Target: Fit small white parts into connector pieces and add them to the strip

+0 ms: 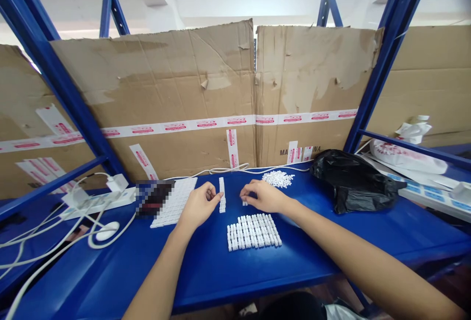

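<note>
On the blue table, my left hand [200, 204] has its fingers curled in, and its thumb tip is at the left edge of an upright-running white strip [222, 193]. Whether anything is inside those fingers is hidden. My right hand [264, 195] bends down to the right of the strip, fingertips pinched together over a small white piece [245, 203]. Closer to me lies a block of short white segmented strips [253, 231], side by side in a row. Behind my right hand is a loose pile of tiny white pieces [278, 178].
A sheet of white strips [174, 202] lies left, beside a dark, pixelated object [152, 198]. Power strips [99, 203] with tangled white cables occupy the left side. A black plastic bag [353, 180] sits right. Cardboard panels [176, 89] and blue posts [382, 55] bound the table.
</note>
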{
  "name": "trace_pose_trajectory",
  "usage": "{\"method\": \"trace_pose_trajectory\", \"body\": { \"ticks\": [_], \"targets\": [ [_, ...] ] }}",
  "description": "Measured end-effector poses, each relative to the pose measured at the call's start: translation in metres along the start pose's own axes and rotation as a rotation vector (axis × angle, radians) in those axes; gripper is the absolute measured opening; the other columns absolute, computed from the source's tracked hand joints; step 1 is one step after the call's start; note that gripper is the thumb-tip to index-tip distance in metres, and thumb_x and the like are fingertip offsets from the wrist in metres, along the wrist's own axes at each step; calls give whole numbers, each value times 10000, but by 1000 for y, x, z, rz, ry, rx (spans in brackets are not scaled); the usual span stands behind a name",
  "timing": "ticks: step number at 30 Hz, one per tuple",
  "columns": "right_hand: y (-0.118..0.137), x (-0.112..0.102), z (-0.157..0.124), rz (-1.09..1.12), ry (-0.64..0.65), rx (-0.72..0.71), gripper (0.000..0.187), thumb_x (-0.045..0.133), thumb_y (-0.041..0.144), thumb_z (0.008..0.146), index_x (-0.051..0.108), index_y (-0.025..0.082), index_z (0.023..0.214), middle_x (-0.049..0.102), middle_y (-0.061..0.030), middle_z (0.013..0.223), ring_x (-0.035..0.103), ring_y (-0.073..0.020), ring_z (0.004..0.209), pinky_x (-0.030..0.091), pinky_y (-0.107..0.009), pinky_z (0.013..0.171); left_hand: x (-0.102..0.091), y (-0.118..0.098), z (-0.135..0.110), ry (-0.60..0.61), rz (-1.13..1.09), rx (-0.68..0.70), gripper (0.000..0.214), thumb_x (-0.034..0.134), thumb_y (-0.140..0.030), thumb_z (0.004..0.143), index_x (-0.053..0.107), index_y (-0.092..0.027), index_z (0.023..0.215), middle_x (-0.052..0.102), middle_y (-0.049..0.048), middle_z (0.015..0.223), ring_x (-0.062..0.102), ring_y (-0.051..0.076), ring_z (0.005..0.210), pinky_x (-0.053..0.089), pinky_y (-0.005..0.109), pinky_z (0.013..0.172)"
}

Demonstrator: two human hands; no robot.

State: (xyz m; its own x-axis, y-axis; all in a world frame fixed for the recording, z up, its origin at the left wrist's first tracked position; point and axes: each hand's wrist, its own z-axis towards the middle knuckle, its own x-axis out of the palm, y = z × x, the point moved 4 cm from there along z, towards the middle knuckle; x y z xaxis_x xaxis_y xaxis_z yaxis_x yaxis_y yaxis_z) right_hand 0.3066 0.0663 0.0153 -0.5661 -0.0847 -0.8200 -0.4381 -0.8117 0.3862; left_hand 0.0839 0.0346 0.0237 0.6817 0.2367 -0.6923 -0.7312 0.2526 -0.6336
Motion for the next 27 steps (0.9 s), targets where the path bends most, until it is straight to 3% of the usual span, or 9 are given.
{"method": "trace_pose_trajectory", "body": {
  "ticks": [3,6,10,15,19,23,27],
  "targets": [
    [-19,-2,-3,-65,-48,92,137,722,265,909,743,180,1014,765,-61,942,690,-195,870,500,-302,807,8,-6,-3,43,-61,25,330,640,-503,881,501,-239,738,594,-32,637,565,176,627,411,295,633],
    [-25,2,-4,-63,-14,98,103,747,204,871,754,180,971,754,-53,927,688,-177,810,496,-281,766,20,-13,-7,129,-165,57,301,632,-516,904,573,-236,813,653,-16,695,615,183,662,458,299,653],
    [-14,0,-1,61,-128,106,110,706,159,893,745,186,993,748,-32,908,684,-149,776,507,-266,748,34,-16,-7,154,-388,17,311,683,-508,882,689,-219,997,758,56,912,712,228,839,547,335,743],
    [10,-9,2,261,-279,3,171,706,189,915,724,220,1082,752,-31,1036,679,-138,822,548,-286,780,46,-18,-5,243,-874,-115,481,771,-488,847,716,-159,1194,791,131,1076,756,258,947,586,406,899],
    [17,-9,2,295,-319,-31,195,716,216,923,727,246,1115,754,-32,1081,680,-149,857,567,-305,779,46,-17,-6,255,-1077,-236,410,831,-373,828,754,-139,1156,784,139,1145,746,252,1051,543,406,1047],
    [22,-8,1,290,-364,-33,217,694,260,943,704,235,1159,745,-54,1140,691,-148,840,589,-308,765,46,-12,-5,183,-1182,-312,301,882,-254,769,765,-138,1021,790,109,1064,747,228,1040,536,395,1081],
    [28,-10,0,204,-405,-49,152,658,260,966,716,221,1100,767,-46,1054,719,-162,876,596,-322,821,50,-8,-4,185,-1238,-353,229,869,-227,781,764,-146,968,792,86,1024,748,202,1032,534,366,1095]
  ]
}}
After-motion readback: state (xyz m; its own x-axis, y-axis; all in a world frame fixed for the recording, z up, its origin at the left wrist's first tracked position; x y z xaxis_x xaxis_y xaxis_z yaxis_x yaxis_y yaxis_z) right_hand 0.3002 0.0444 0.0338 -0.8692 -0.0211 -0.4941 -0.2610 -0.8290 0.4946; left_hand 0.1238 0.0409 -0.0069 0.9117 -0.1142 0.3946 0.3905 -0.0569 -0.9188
